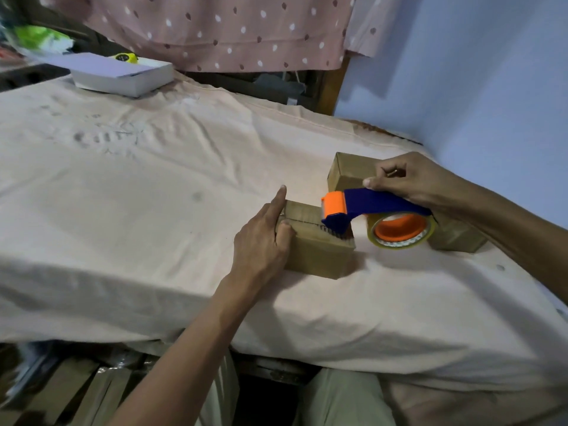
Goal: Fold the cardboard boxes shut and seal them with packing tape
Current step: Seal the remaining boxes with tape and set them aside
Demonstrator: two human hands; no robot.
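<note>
on the peach cloth-covered surface [123, 195], the left hand [264, 238] grips the left end of a small brown cardboard box [319, 253], index finger extended. the right hand [412, 179] holds a blue and orange tape dispenser [368, 210] by its handle, its toothed front edge on the box top. two more brown cardboard boxes [350, 170] lie behind it.

You are working on matt brown cardboard: the small box [316, 250] is showing a dull, slightly fibrous face. The tape dispenser [378, 207] is presenting smooth blue and orange plastic, with a row of metal teeth at its front edge. Its tape roll [401, 230] is looking clear and glossy. The worktop [153, 186] is lying under creased, matt peach cloth carrying grey smudges. The white box [123, 75] is appearing as smooth card. The hanging fabric [221, 29] is reading as soft dotted cloth.
</note>
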